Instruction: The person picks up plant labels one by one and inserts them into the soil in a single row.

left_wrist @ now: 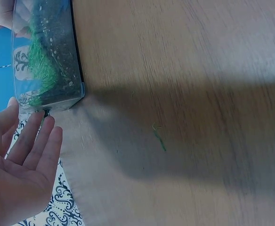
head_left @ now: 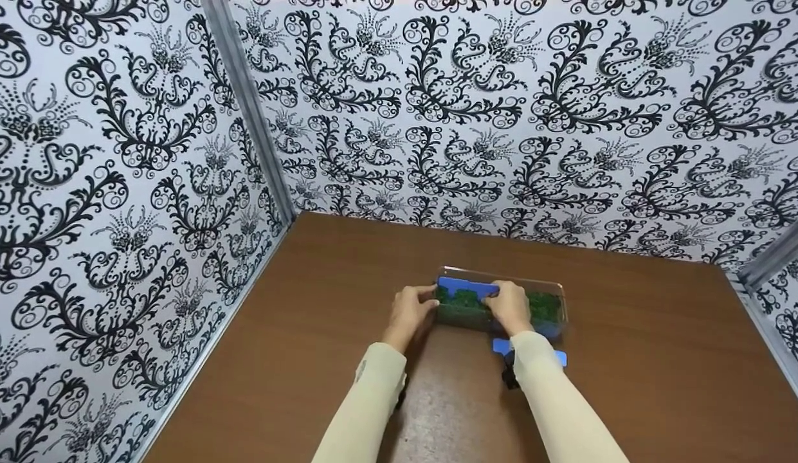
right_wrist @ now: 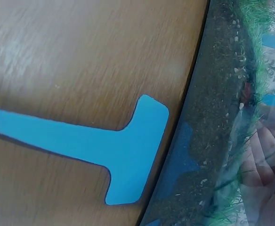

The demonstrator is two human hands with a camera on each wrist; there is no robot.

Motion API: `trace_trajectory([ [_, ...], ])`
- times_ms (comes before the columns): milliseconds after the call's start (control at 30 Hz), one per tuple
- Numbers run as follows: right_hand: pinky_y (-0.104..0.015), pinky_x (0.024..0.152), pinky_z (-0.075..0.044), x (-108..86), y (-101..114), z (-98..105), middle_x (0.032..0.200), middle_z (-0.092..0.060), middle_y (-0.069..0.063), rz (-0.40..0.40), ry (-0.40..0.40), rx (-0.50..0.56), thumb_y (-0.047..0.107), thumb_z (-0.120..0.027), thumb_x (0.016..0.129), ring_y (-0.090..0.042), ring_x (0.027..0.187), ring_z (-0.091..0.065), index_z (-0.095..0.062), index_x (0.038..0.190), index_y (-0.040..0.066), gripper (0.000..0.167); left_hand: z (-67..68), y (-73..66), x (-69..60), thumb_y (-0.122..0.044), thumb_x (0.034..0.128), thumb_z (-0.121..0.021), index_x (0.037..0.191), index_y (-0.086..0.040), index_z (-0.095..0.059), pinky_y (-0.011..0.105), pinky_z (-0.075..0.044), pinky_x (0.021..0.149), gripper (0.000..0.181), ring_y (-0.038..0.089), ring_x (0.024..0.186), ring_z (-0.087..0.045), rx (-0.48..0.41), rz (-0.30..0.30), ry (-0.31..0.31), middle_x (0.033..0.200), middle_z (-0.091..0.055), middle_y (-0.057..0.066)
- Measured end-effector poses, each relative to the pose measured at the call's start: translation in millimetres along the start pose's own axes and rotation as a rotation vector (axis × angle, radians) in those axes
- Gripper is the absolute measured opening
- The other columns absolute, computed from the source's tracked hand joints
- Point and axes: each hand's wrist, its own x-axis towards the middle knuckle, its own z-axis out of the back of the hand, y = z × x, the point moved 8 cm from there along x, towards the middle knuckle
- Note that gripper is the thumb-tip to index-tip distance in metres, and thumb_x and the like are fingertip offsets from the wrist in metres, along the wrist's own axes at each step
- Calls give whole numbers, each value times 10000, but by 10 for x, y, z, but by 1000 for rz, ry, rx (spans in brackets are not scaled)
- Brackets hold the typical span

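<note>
Clear box runs lengthwise left to right.
Left hand spreads at one end; right hand reaches inside, grip unclear.

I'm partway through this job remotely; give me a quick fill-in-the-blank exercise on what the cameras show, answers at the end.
1. The grass inside the clear container is ____ in colour.
2. The blue tag on the table has the shape of the letter ____.
3. In the head view, the left hand is at the container's ____ end.
4. The back wall is white with a ____ pattern.

Missing words: green; T; left; black.
</note>
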Motion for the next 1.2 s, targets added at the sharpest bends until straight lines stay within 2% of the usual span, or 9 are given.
trace_trajectory([
  [200,-516,808,-583,-35,23,41,998,-746,-208,5,-27,25,68,-713,885,-356,901,-721,-729,1079,-9,209,-7,4,-11,-205,922,-719,1258,-239,-715,443,-509,1032,338,269,1255,-615,19,17,16,1310,-683,38],
  [533,-505,831,-558,-77,74,189,981,-754,-175,19,-110,110,95,-763,852,-327,900,-709,-743,1004,34,165,-22,-8,-24,-185,933,-702,1280,-208,-701,462,-502,1042,347,298,1280,-594,-5,-2,24,1336,-664,64],
  [733,-477,817,-555,-104,113,269,962,-755,-160,48,-151,144,101,-744,887,-304,886,-699,-754,951,47,84,-22,-9,-11,-185,931,-707,1268,-198,-709,458,-493,1053,338,300,1279,-595,11,-12,10,1325,-670,65],
  [933,-460,800,-541,-115,33,249,954,-748,-144,17,-147,139,123,-730,908,-283,874,-679,-755,950,57,83,-24,5,-16,-186,925,-716,1259,-201,-716,450,-496,1051,335,282,1268,-607,11,-11,10,1316,-676,64],
  [1200,-421,728,-522,-84,5,264,877,-739,-113,28,-157,87,150,-749,894,-258,786,-666,-767,934,87,77,-1,-28,-27,-180,921,-718,1263,-214,-712,454,-522,1008,344,307,1217,-636,24,-25,4,1265,-706,65],
])
